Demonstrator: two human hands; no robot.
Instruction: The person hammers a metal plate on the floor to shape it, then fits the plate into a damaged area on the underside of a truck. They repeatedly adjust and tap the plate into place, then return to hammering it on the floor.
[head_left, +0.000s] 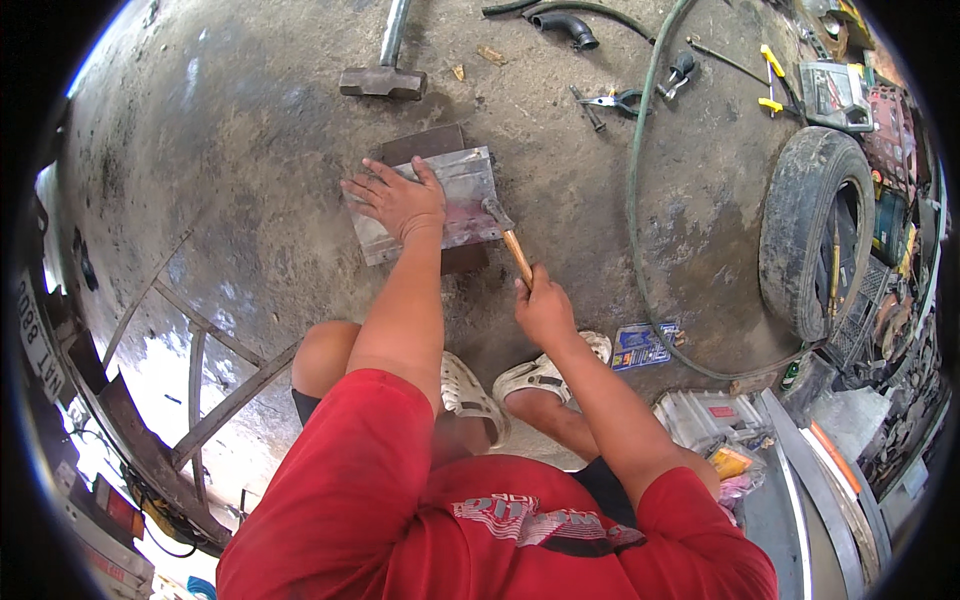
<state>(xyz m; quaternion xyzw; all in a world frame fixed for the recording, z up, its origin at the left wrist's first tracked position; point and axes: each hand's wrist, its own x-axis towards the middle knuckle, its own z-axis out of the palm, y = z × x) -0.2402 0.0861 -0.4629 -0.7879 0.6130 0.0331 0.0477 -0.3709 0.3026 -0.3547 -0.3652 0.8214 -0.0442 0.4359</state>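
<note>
My left hand (403,200) lies flat with its fingers spread on a grey sheet-metal panel (465,185). The panel has a bent edge and a reddish stain, and it rests over a dark, flat metal piece (428,143) that shows above and below it. In my right hand (546,312) is a hammer (515,245), gripped by its wooden handle. The hammer's small metal head is at the panel's right edge; I cannot tell whether it touches the metal.
A sledgehammer (383,82) lies beyond the panel. Pliers (615,101) and a bolt (590,110) are at the far right, beside a long green hose (635,190). A tire (800,230) with tools inside stands farther right. At left is a metal frame (225,340).
</note>
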